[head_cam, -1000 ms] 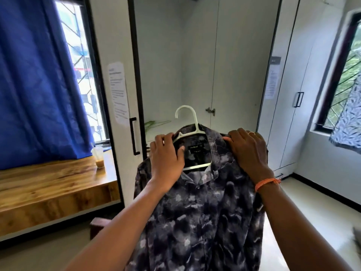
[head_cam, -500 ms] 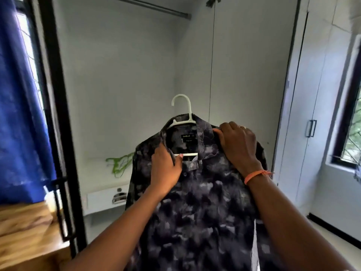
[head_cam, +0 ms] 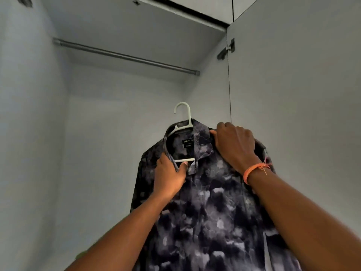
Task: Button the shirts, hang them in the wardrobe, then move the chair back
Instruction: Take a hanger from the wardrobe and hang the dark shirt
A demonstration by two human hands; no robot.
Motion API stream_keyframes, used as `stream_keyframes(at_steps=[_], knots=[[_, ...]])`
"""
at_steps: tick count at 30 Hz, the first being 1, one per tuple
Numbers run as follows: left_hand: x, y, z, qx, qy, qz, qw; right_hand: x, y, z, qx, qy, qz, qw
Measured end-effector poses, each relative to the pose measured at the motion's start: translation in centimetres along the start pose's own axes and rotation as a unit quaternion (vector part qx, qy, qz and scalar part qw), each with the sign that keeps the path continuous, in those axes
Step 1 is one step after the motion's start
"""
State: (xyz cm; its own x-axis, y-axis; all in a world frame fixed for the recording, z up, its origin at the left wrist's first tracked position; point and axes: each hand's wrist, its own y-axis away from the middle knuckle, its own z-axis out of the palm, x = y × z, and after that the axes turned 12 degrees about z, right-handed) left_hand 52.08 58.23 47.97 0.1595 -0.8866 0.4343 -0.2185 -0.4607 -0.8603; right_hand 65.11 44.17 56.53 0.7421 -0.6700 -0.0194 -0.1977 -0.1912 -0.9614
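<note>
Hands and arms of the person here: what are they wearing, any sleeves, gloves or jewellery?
Both forearms are bare as far as the head view shows, with no sleeves and no gloves. The left hand shows nothing worn. The right hand has an orange braided wristband at the wrist, with short loose thread ends sticking out from its knot. No watch shows; rings cannot be made out.

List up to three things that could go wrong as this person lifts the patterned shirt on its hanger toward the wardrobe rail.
1. The white hanger hook is below the rail and could miss it.
2. The left hand and right hand grip the shirt near its collar; it might slip off the hanger.
3. The open door stands close and might snag the fabric.
</note>
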Motion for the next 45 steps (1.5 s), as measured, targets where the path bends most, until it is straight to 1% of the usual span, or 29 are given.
stream_keyframes(at_steps=[3,6,11,17,20,29,34,37,45], knots=[[-2.6,-6.9,2.2,0.004,0.045,-0.012,0.999,-2.1,-5.6,4.2,0.003,0.017,0.001,1.000],[-4.4,-14.3,4.2,0.000,0.076,-0.010,0.997,-4.6,-11.9,7.7,0.039,0.033,-0.008,0.999],[-6.5,-25.0,5.9,-0.004,0.105,0.037,0.994,-7.1,-21.0,12.0,0.107,0.055,0.009,0.993],[-10.2,-32.9,9.0,-0.045,0.089,0.097,0.990,-8.9,-28.4,18.1,0.119,0.069,0.034,0.990],[-12.0,-35.0,10.5,-0.061,0.060,0.124,0.989,-9.6,-31.1,20.9,0.136,0.053,0.043,0.988],[-14.9,-42.0,12.4,-0.014,0.034,0.201,0.979,-11.7,-38.8,26.4,0.159,0.000,0.074,0.984],[-15.7,-43.5,12.6,-0.029,0.033,0.185,0.982,-12.5,-41.3,28.0,0.162,-0.023,0.070,0.984],[-16.0,-43.3,12.4,-0.021,0.011,0.184,0.983,-13.0,-41.7,29.5,0.161,-0.007,0.072,0.984],[-17.6,-41.0,12.6,-0.034,0.018,0.159,0.986,-12.3,-39.7,29.6,0.178,0.027,0.111,0.977]])
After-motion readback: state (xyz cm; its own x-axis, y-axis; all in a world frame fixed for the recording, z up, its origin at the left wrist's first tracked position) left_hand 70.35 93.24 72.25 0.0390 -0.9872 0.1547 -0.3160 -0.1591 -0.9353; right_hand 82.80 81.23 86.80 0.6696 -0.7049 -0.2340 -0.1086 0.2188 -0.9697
